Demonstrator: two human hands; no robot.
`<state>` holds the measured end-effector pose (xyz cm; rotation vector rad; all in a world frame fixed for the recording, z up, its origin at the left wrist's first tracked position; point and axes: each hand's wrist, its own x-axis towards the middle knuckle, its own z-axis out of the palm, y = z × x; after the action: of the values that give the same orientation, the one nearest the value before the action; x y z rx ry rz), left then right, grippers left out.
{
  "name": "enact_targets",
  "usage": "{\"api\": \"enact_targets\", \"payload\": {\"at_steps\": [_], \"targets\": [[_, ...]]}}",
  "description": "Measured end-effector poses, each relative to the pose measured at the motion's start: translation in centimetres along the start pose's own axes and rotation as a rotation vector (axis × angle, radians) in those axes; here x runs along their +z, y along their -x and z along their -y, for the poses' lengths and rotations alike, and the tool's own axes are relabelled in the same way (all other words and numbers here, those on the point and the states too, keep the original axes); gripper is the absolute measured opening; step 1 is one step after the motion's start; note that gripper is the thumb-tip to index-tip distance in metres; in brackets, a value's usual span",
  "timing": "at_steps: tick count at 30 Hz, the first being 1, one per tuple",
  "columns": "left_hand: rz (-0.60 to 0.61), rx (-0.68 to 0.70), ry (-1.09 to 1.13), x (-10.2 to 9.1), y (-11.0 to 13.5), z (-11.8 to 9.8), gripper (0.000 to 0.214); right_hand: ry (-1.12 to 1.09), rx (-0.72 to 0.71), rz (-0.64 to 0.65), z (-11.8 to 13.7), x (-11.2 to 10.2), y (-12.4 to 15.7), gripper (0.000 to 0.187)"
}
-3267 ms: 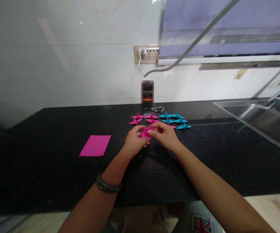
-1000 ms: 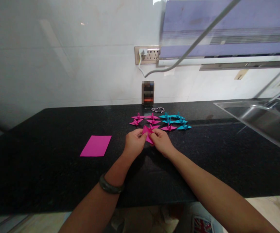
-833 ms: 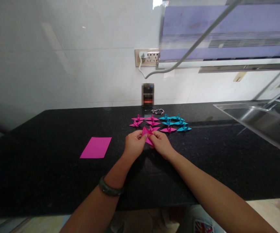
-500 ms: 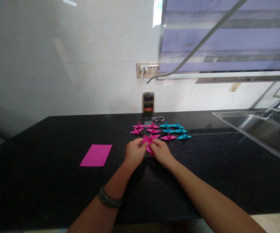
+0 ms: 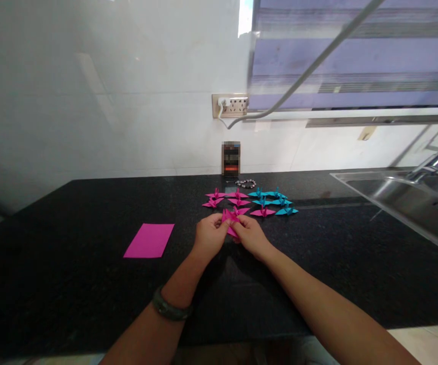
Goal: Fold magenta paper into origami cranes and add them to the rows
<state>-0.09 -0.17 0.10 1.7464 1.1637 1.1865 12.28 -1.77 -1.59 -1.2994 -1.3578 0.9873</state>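
Between my two hands is a partly folded piece of pink origami paper, held just above the dark counter. My left hand pinches its left side, and my right hand grips its right side, both thumbs on top. Fingers underneath are mostly hidden. Right behind the hands stand several folded paper cranes: pink cranes on the left and blue cranes on the right. One pink crane sits beside the blue ones in the nearest row. A flat pink sheet lies to the left of my left hand.
The black stone counter meets a white tiled wall. A phone-like device leans there, near a beaded bracelet. A wall socket carries a plugged-in cable. At the right is a steel sink with a tap.
The view has shifted very slightly, so everything sits a little higher in the picture. Both hands keep their hold on the pink paper, with hardly any visible movement.
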Motion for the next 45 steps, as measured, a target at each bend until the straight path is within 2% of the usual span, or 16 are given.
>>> {"api": "enact_targets", "payload": {"at_steps": [7,10,12,16,19,21,25,29,37,45], "targets": [[0.058,0.058,-0.071,-0.3,0.1,-0.2,0.027,-0.052,-0.037,-0.016,0.2,-0.1,0.0,0.020],[0.036,0.046,-0.088,-0.5,0.2,-0.3,0.028,-0.062,-0.042,-0.016,0.4,-0.1,0.2,0.017],[0.003,0.024,-0.083,-0.5,0.1,-0.2,0.028,-0.103,0.006,0.008,0.8,0.0,0.4,0.013],[-0.086,-0.037,0.031,-0.7,-0.3,0.3,0.027,-0.170,0.126,0.078,1.7,-0.3,0.7,0.008],[-0.107,-0.119,0.187,-0.7,-0.6,0.5,0.025,-0.170,0.141,0.083,2.2,-0.8,0.7,0.006],[-0.086,-0.154,0.268,-0.7,-0.7,0.4,0.026,-0.189,0.115,0.014,2.5,-1.2,0.6,0.011],[-0.003,-0.126,0.343,-0.4,-0.4,-0.3,0.024,-0.277,0.051,-0.073,2.4,-1.6,0.3,0.026],[0.031,-0.135,0.322,-0.1,-0.2,-0.4,0.019,-0.307,0.053,-0.040,2.2,-1.5,0.3,0.027],[0.011,-0.190,0.292,-0.1,0.0,-0.4,0.022,-0.378,0.078,0.031,2.3,-1.0,0.5,0.025],[0.045,-0.204,0.327,-0.2,0.1,-0.9,0.020,-0.256,0.042,-0.024,2.2,-0.7,0.6,0.026]]}}
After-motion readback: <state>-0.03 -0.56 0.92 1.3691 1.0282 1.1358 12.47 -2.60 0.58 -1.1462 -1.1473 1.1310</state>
